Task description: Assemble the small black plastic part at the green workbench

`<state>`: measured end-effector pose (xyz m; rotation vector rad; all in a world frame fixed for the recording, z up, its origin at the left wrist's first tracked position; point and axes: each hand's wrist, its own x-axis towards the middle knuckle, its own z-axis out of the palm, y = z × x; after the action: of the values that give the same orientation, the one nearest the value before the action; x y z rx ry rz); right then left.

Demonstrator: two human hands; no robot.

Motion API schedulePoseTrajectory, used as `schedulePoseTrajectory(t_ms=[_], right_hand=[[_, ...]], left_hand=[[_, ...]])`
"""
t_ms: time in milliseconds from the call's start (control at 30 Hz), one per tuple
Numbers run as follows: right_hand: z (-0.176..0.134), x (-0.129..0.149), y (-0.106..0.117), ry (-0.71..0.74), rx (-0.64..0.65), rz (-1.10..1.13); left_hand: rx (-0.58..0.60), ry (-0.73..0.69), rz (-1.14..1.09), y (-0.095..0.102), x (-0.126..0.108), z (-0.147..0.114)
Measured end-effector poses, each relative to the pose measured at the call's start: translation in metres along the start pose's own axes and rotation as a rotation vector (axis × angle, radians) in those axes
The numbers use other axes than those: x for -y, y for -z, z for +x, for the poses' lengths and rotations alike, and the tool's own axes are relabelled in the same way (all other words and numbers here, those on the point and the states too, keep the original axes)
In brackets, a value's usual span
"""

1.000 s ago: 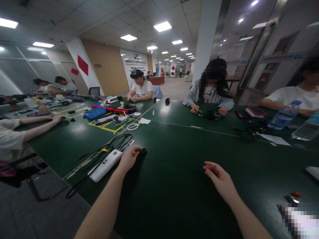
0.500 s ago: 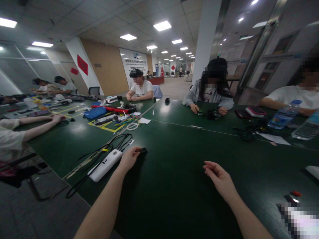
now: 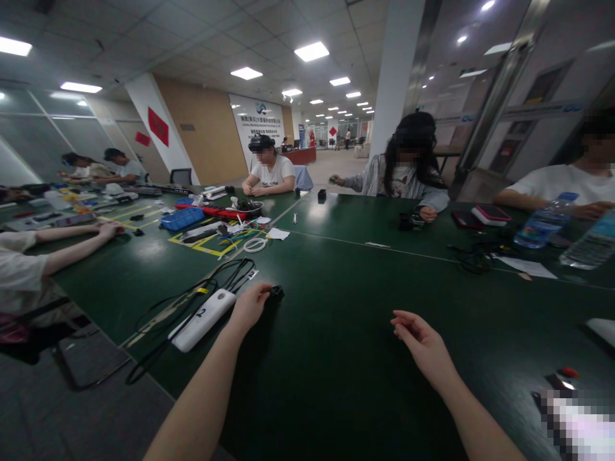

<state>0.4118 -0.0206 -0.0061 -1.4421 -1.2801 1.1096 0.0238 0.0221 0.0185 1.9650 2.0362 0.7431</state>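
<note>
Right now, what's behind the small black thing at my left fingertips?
Behind the small black thing, I see green tabletop, then white paper. The thing itself covers the spot directly behind.

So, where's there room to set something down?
Bare green tabletop lies between the small black item at the left hand and the right hand. It's crowded left of the left hand, with a white block and black cables.

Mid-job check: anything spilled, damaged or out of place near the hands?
One oddity: the looped black cable beside the white oblong box marked 2 appears to stray past the dark green table's edge, which looks untidy. I see no spill or damage near the left hand or right hand.
</note>
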Motion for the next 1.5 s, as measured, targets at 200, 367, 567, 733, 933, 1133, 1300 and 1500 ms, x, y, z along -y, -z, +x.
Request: schedulePoseTrajectory(t_ms=[200, 367, 567, 733, 933, 1133, 1300, 1500], right_hand=[[0.003, -0.005, 0.0, -0.002, 0.007, 0.002], [0.002, 0.0, -0.003, 0.007, -0.006, -0.008], [-0.001, 0.005, -0.002, -0.006, -0.008, -0.02], [-0.003, 0.008, -0.002, -0.011, -0.023, -0.015], [-0.002, 0.007, -0.002, -0.013, -0.016, -0.002], [-0.001, 0.003, -0.001, -0.009, -0.004, -0.023], [0.0, 0.002, -0.003, 0.01, -0.009, -0.016], [-0.003, 0.007, -0.003, -0.009, -0.007, -0.019]], left_hand=[[0.006, 0.04, 0.016, -0.001, -0.001, 0.0], [0.026, 0.024, 0.086, 0.0, -0.006, -0.002], [0.03, -0.049, 0.156, 0.0, -0.006, -0.001], [0.043, -0.074, 0.169, -0.001, -0.005, -0.001], [0.049, -0.062, 0.211, -0.002, -0.009, -0.002], [0.063, -0.079, 0.216, -0.001, -0.012, -0.005], [0.047, -0.082, 0.171, -0.003, -0.008, -0.005], [0.035, -0.047, 0.153, -0.002, -0.008, -0.005]])
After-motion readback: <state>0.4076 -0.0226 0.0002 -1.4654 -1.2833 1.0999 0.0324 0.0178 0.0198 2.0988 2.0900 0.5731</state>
